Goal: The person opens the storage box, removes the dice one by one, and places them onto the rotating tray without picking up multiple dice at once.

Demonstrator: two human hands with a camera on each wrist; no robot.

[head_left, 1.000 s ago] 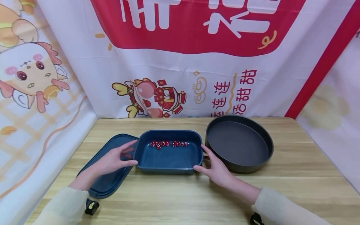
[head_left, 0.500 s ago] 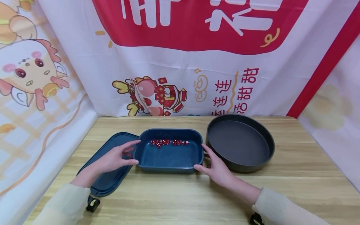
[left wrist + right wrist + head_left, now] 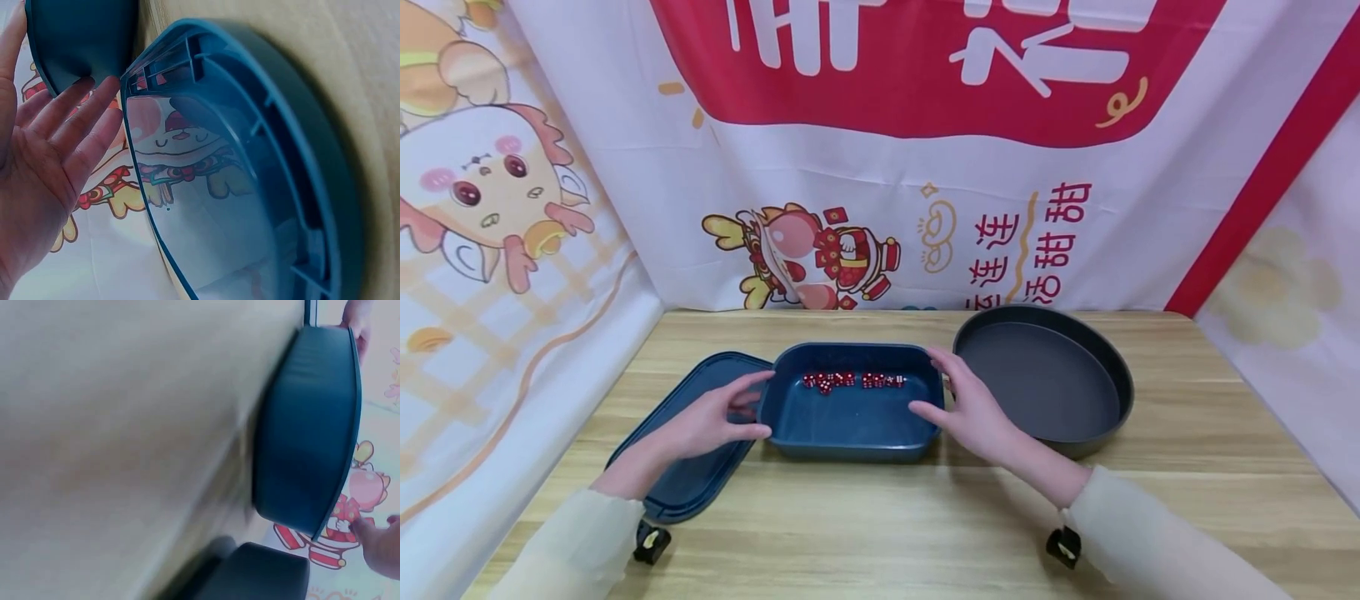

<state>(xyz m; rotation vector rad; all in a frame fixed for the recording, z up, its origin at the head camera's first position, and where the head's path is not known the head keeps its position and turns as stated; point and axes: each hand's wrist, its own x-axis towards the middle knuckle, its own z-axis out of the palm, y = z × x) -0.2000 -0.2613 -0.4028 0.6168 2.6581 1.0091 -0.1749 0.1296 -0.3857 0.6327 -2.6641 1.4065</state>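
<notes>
Now both hands bracket the dark blue rectangular plastic tub of small red dice: left hand open against its near end, right hand open over its rim; next likely calls for a firm two-sided grip

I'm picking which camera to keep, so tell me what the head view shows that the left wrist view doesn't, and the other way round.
Only the head view shows the red dice along the far wall of the blue tray, the round dark pan, the right hand and the wooden table. Only the left wrist view shows the ribs moulded inside the lid's rim. Both show the left hand, the blue lid and the tray's left end.
</notes>
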